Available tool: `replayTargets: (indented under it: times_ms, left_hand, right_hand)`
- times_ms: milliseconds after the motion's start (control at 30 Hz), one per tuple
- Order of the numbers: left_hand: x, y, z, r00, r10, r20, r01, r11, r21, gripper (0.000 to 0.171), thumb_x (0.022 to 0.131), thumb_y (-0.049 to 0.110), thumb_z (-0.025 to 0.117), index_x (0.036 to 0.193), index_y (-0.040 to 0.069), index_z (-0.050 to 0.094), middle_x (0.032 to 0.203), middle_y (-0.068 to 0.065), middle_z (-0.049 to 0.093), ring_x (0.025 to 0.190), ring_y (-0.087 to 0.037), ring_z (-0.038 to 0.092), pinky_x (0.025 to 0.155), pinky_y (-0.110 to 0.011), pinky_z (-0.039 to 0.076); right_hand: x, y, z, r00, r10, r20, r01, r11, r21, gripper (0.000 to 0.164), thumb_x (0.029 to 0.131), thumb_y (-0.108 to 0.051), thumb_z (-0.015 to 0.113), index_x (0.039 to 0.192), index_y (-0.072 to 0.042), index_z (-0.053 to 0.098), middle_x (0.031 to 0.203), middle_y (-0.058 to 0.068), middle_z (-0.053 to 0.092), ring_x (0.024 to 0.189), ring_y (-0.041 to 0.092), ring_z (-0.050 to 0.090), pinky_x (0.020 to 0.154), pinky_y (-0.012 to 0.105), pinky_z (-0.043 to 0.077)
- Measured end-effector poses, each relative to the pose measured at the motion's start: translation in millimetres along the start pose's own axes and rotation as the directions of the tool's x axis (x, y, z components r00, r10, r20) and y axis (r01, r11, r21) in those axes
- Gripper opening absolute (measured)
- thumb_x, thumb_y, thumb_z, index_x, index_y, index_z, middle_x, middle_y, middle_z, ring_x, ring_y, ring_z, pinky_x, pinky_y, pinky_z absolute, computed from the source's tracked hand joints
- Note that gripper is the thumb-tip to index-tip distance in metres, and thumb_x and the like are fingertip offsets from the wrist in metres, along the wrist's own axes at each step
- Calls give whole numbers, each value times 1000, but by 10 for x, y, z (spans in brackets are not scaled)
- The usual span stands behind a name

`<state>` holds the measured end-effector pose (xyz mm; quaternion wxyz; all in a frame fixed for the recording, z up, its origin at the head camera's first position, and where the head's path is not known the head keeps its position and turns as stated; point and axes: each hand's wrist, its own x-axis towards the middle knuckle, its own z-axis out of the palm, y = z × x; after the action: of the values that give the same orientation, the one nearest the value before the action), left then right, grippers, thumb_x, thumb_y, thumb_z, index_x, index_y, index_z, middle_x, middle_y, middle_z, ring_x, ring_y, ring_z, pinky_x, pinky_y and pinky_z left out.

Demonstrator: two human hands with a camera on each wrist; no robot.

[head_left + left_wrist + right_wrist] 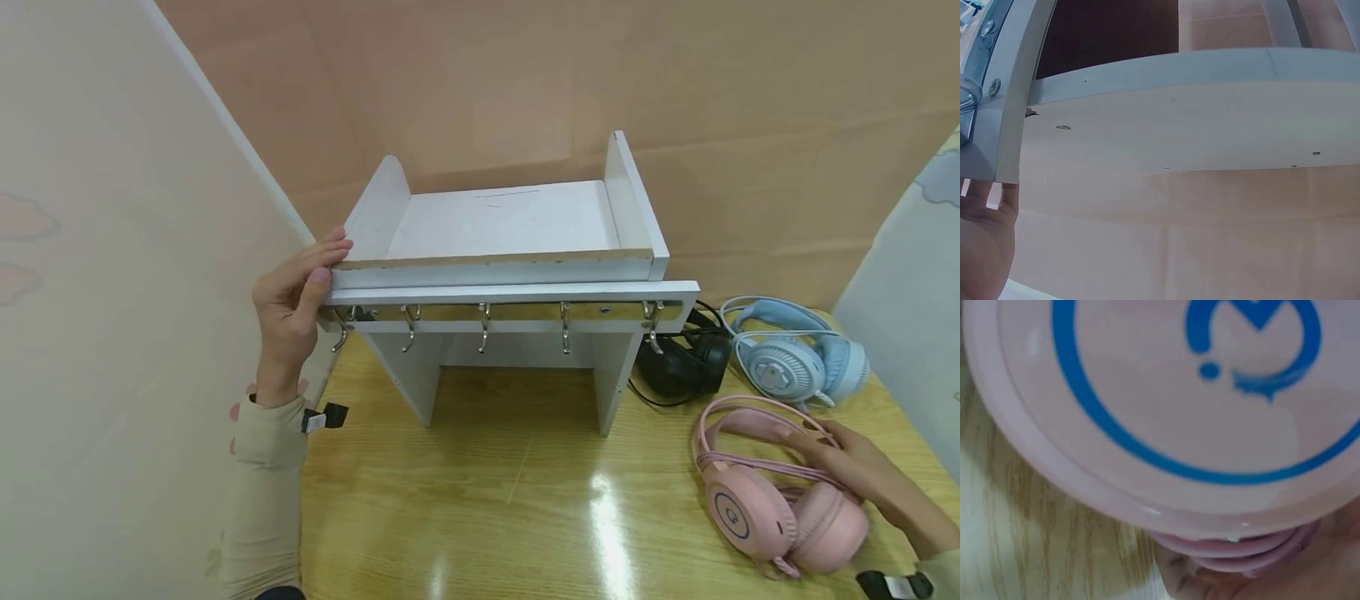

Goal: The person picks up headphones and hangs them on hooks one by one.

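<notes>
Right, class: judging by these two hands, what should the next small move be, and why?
Probably raise the pink headphones toward the row of metal hooks. The right hand already grips the headphones, the middle hooks hang bare along the front of the white shelf, and the left hand rests against the shelf's left end, which could help steady it.

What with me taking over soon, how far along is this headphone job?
Done: metal hooks are mounted on the white shelf; none holds headphones. In hand: the right hand grips pink headphones; the left hand rests against the shelf. Probably left: hanging those, plus blue headphones and black headphones on the table.
</notes>
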<state>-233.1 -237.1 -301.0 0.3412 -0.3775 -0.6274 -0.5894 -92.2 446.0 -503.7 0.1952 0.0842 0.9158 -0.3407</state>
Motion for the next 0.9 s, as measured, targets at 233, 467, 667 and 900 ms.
replayTargets:
  times_ms: [233,467,667,900]
  left_hand:
    - [2,21,6,1000,-3,10,3,999,36,28,98,7,71,109,-19,73,119,-10,81,131,-30,69,120,-42,50]
    - [17,38,25,1000,4,16,-4,1000,25,24,97,1,70,108,-20,73,117,-10,81,130,-31,70,121,-44,49]
    - [20,30,29,1000,7,20,-8,999,37,24,97,2,70,109,-20,73,117,-10,81,130,-31,70,121,-44,50]
    - [17,39,25,1000,9,20,-10,998,58,25,97,2,70,109,-20,73,118,-9,81,130,-30,70,120,-44,50]
  right_hand:
    - [-34,-24,16,999,-37,-13,37,999,4,91,112,-52,38,150,28,22,130,52,54,108,53,66,76,43,59]
    - [-56,-27,17,997,-66,-43,65,998,-5,84,113,-47,39,152,24,22,138,55,44,115,63,60,81,50,60]
    - [-73,-17,34,992,-104,-70,104,995,-3,73,113,-39,45,150,22,27,136,55,46,107,55,66,77,43,58]
    - [-73,-28,21,993,-90,-72,91,996,5,69,112,-41,49,147,17,34,124,43,61,102,39,67,72,34,53]
